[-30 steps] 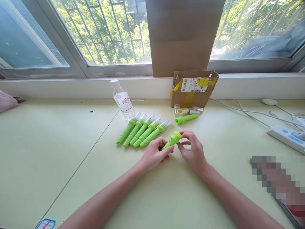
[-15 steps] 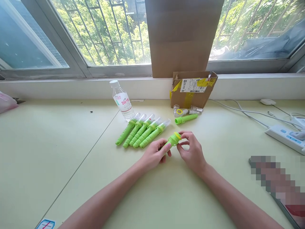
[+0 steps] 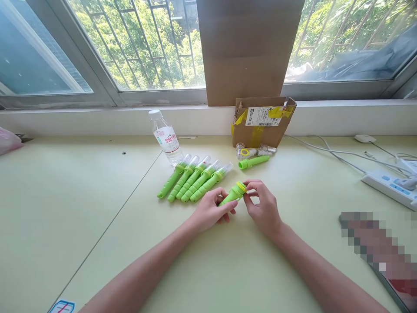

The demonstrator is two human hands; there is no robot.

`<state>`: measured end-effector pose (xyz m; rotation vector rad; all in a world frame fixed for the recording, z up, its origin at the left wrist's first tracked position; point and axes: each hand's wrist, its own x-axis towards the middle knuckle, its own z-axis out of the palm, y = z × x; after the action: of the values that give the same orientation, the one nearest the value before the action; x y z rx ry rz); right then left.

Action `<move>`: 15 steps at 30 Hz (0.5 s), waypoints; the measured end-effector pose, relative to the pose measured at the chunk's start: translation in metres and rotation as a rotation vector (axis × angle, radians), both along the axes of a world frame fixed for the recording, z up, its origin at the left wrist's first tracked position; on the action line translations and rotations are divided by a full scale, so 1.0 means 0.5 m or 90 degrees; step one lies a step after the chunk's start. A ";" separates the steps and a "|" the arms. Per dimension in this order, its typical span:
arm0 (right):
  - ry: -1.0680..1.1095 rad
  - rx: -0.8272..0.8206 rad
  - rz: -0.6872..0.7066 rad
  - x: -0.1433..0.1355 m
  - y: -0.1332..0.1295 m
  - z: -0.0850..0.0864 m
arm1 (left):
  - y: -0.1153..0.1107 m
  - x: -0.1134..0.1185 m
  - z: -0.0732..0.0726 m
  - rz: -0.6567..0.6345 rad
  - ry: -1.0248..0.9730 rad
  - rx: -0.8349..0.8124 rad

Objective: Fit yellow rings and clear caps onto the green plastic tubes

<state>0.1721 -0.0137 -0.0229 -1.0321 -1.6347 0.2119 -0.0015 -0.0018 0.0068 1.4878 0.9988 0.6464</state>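
A green tube [image 3: 235,192] is held over the table, its wider end pointing up and to the right. My left hand [image 3: 213,208] is wrapped round its lower part. The fingertips of my right hand [image 3: 262,204] pinch the yellow ring [image 3: 241,187] at the wide end. Several green tubes with clear caps [image 3: 195,178] lie side by side, slanted, left of my hands. Beyond my right hand lies another green tube [image 3: 254,162] without a cap, beside clear caps [image 3: 267,149] and a yellow ring [image 3: 245,152].
A water bottle [image 3: 167,139] stands behind the row of tubes. An open cardboard box [image 3: 257,130] is against the wall. A power strip [image 3: 391,187] with cables lies at right, and a blurred phone-like object [image 3: 378,261] nearer. A pink bag [image 3: 8,141] is far left.
The green tube has turned slightly in my left hand, whose thumb has shifted along it. My right fingers remain at the yellow ring. The view has moved slightly.
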 end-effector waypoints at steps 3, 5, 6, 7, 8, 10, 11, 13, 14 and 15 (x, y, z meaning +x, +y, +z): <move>-0.004 0.006 -0.001 0.001 0.000 0.001 | 0.000 0.000 0.000 -0.004 0.002 0.009; -0.002 0.005 -0.002 0.000 0.000 0.000 | 0.000 -0.001 0.000 -0.010 0.006 0.013; 0.001 0.000 -0.001 0.000 0.000 -0.001 | 0.000 -0.001 0.000 -0.014 0.009 0.015; 0.004 -0.007 0.003 0.000 0.000 -0.002 | 0.000 -0.001 0.000 -0.018 0.013 0.017; 0.007 -0.016 0.008 0.000 0.000 -0.003 | -0.001 -0.001 0.001 -0.023 0.015 0.018; 0.010 -0.041 0.022 0.000 0.000 -0.004 | -0.002 -0.002 0.001 -0.031 0.016 0.018; 0.009 -0.054 0.030 0.000 0.000 -0.004 | -0.002 -0.002 0.002 -0.033 0.015 0.019; 0.001 -0.078 0.045 0.000 -0.001 -0.004 | -0.003 -0.002 0.001 -0.032 0.009 0.021; -0.004 -0.086 0.052 0.000 -0.001 -0.004 | -0.003 -0.002 0.000 -0.031 0.004 0.022; -0.009 -0.091 0.056 0.001 -0.001 -0.004 | -0.004 -0.002 -0.001 -0.030 0.000 0.023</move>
<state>0.1724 -0.0141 -0.0247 -1.0710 -1.6995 0.3854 -0.0026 -0.0035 0.0063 1.5390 0.9537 0.6330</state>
